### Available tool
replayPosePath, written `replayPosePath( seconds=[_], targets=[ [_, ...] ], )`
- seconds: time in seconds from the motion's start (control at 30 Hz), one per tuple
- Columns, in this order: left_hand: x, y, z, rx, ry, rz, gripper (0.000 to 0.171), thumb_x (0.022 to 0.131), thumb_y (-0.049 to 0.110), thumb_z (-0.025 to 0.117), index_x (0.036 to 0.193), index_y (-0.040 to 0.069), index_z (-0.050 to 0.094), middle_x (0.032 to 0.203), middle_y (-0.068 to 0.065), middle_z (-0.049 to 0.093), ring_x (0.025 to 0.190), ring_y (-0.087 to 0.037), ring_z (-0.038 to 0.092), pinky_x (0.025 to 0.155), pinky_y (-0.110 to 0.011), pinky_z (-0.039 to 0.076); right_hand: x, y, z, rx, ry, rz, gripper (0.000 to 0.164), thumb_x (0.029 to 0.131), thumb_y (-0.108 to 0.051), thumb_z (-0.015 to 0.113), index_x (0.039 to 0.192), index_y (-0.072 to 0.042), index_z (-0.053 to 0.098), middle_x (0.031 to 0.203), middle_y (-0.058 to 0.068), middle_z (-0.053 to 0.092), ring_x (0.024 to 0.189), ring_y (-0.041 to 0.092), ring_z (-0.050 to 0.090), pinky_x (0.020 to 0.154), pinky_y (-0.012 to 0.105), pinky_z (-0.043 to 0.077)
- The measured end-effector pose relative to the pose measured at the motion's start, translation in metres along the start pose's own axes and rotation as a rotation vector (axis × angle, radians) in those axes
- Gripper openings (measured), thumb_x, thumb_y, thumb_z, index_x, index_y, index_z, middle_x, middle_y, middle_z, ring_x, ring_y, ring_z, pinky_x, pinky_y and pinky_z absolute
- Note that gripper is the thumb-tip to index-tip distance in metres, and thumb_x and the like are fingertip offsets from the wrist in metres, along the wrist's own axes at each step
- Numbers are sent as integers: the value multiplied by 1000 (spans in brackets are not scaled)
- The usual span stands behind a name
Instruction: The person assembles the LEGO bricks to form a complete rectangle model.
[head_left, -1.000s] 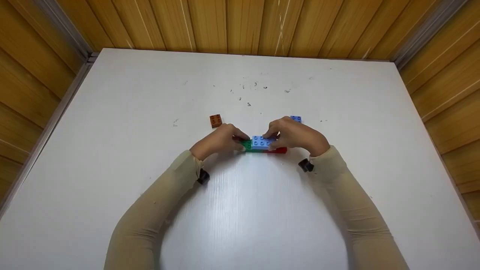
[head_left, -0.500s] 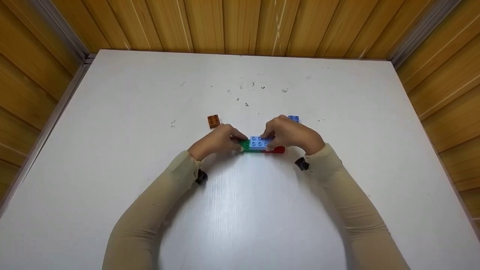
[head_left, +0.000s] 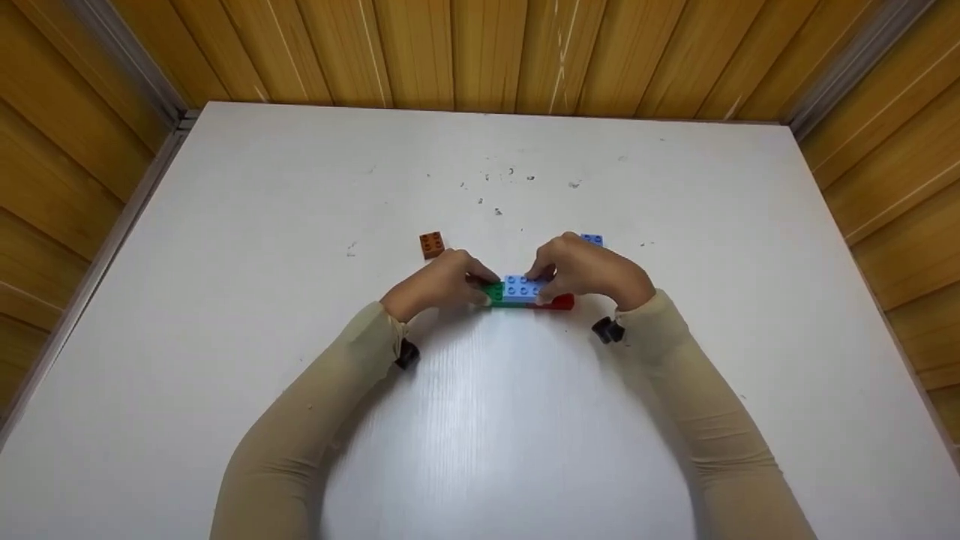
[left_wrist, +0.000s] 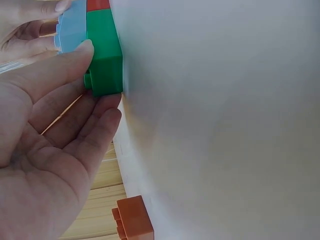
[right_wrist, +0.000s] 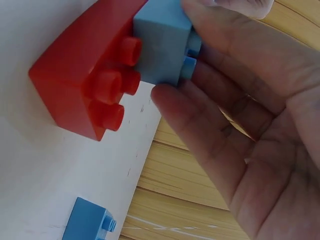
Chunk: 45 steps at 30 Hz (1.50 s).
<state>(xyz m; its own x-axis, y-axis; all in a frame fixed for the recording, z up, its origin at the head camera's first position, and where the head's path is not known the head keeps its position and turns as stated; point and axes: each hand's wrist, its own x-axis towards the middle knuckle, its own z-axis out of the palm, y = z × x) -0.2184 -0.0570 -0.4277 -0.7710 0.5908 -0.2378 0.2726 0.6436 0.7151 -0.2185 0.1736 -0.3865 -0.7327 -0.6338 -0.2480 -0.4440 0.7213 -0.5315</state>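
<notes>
A green toy brick (left_wrist: 107, 65) and a red toy brick (right_wrist: 75, 65) lie end to end on the white table. Across their join sits a light blue brick (head_left: 517, 287), its studs facing up. My left hand (head_left: 442, 281) pinches the green brick at its left end, thumb on the near side. With thumb and fingers, my right hand (head_left: 585, 270) grips the light blue brick from the right. Several studs of the red brick show bare in the right wrist view. The far sides of the bricks are partly hidden by fingers.
An orange-brown brick (head_left: 431, 244) stands on the table (head_left: 450, 420) beyond my left hand. Another blue brick (head_left: 592, 239) lies behind my right hand, partly covered by it. Wood-patterned panels (head_left: 487, 52) border the table at the back and sides.
Both hands keep their grips, and the bricks stay in the same arrangement. The head view shifts slightly between frames.
</notes>
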Motion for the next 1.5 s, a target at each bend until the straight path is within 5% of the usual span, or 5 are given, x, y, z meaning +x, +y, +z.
replayPosePath(
  seconds=[0.8, 1.0, 1.1, 1.3, 1.5],
  targets=[
    [-3, -8, 0, 40, 25, 101, 36, 85, 7, 72, 120, 5, 68, 120, -8, 68, 112, -20, 62, 100, -35, 48, -2, 7, 6, 17, 28, -66, 32, 80, -7, 77, 111, -3, 72, 108, 10, 70, 98, 22, 66, 87, 37, 55],
    [-7, -11, -9, 58, 32, 99, 38, 89, 13, 68, 126, 4, 64, 126, -9, 65, 115, -22, 60, 102, -38, 47, -2, 8, 7, 6, 35, -69, 32, 81, -8, 76, 112, -3, 71, 110, 11, 69, 100, 22, 65, 88, 38, 55],
    [-10, -12, -20, 88, 83, 100, 38, 91, 15, 66, 127, 4, 62, 127, -10, 64, 114, -24, 59, 103, -40, 45, -2, 8, 6, 8, 34, -57, 33, 81, -9, 76, 114, -3, 71, 111, 10, 69, 101, 22, 65, 90, 38, 54],
    [-16, -16, -40, 116, 240, 100, 42, 89, 11, 67, 130, 3, 59, 133, -12, 58, 96, -28, 58, 83, -36, 52, -2, 8, 6, -25, 36, -59, 34, 82, -10, 75, 115, -3, 70, 111, 11, 68, 101, 22, 64, 90, 37, 54],
    [-19, -27, -46, 148, 333, 42, 45, 88, 10, 68, 131, 1, 58, 135, -15, 55, 121, -30, 50, 102, -39, 46, -2, 7, 5, -47, 54, -67, 35, 82, -9, 75, 116, -2, 69, 112, 11, 68, 99, 22, 64, 89, 36, 55]
  ],
)
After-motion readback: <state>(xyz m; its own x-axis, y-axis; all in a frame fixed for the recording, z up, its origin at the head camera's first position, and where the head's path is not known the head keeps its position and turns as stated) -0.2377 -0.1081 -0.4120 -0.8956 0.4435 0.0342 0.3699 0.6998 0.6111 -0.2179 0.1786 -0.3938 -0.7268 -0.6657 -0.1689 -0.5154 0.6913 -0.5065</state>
